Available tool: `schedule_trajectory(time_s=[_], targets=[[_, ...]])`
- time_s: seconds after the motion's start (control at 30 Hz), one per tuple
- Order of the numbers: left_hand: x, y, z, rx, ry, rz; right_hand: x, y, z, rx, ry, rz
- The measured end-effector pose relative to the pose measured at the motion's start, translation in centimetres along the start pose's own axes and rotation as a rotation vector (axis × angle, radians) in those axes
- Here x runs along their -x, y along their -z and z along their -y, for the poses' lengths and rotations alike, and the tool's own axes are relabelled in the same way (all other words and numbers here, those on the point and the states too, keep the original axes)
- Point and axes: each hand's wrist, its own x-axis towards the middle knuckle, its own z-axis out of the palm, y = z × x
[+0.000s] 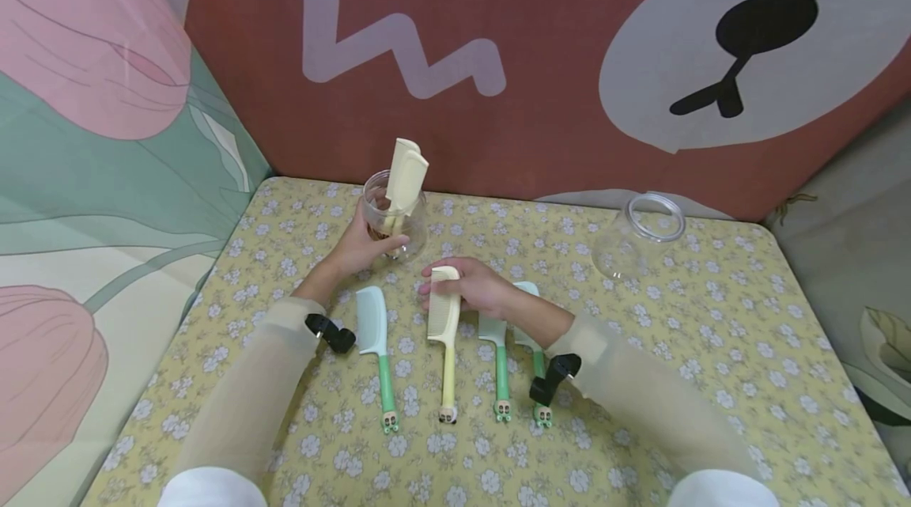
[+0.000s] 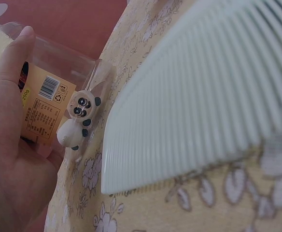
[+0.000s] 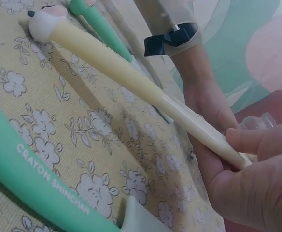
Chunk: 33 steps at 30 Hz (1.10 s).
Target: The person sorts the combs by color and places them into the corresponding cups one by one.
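Observation:
My left hand (image 1: 356, 246) grips a clear jar (image 1: 418, 236) at the table's back left. Two cream combs (image 1: 407, 179) stand in it, heads up; a panda figure (image 2: 80, 106) on a handle end shows near the jar's base in the left wrist view. My right hand (image 1: 484, 285) pinches another cream comb (image 1: 444, 317) by its toothed head, its yellow handle (image 3: 112, 63) pointing toward me, raised off the cloth in the right wrist view. One green-handled comb (image 1: 372, 321) lies left of it; two more, a middle comb (image 1: 501, 372) and a right comb (image 1: 538, 365), lie under my right forearm.
A second clear jar (image 1: 626, 250), open-mouthed, stands at the back right. A flowered yellow cloth (image 1: 712, 412) covers the table. Behind its back edge rises a red printed curtain (image 1: 534, 135).

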Motion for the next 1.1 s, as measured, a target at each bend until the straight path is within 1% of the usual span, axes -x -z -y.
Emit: schedule_trajectory(time_s=[0.23,0.4,0.5,0.63,0.7,0.93,1.1], targets=[[0.1,-0.1,-0.1,0.005,0.008,-0.007,0.6,0.0,0.5,0.006,0.050,0.040],[0.0,0.0,0.0,-0.004,0.019,-0.008,1.4,0.2,1.3,0.044,0.085,0.045],[-0.3,0.1,0.9,0.000,0.018,-0.014,1.9,0.4,2.0,0.054,0.121,0.038],[-0.8,0.2,2.4,-0.009,0.009,-0.023,2.8,0.8,3.1,0.064,0.159,0.013],[-0.9,0.3,2.7,-0.018,0.005,-0.026,3.3,1.1,3.8,0.068,0.170,-0.003],[-0.9,0.3,2.9,-0.016,-0.008,-0.021,5.0,2.2,5.8,0.077,0.249,-0.050],[-0.8,0.4,2.8,-0.017,0.008,-0.017,6.1,3.0,7.1,0.064,0.317,-0.111]])
